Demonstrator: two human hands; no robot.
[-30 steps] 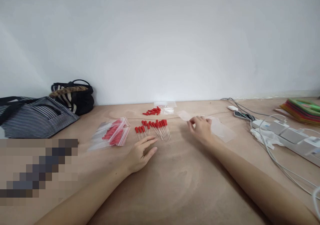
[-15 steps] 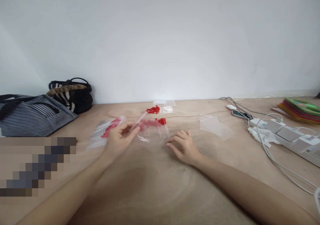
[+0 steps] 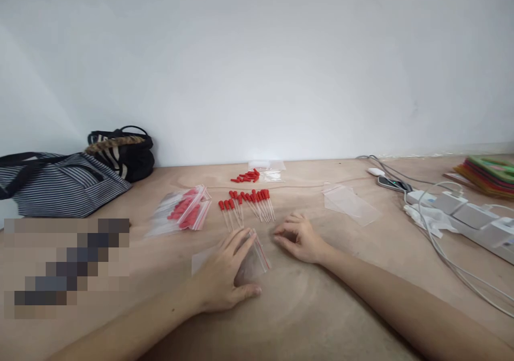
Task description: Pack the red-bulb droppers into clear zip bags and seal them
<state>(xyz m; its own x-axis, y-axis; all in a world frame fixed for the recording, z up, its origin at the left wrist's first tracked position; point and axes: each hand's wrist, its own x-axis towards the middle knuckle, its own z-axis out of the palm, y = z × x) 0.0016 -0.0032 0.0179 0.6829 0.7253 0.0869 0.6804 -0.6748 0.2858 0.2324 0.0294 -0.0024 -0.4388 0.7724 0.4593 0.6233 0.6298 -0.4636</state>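
My left hand lies with fingers outstretched on a clear zip bag with a red seal line, pressing it on the table. The hand hides much of the bag. My right hand rests on the table to the right, fingers loosely curled and thumb apart, with nothing visible in it. Beyond the hands lie several droppers with red bulbs and thin clear tubes, side by side in a loose row. To their left is a pile of zip bags with red-bulbed pieces inside.
Loose red bulbs and thin clear tubes lie near the wall. Flat clear bags are to the right. Farther right are a power strip with cables and stacked coloured frames. A striped bag stands left.
My left hand has brought the clear zip bag down and nearer to me, flat onto the table, and its fingers have spread. More droppers now show. My right hand has barely moved.
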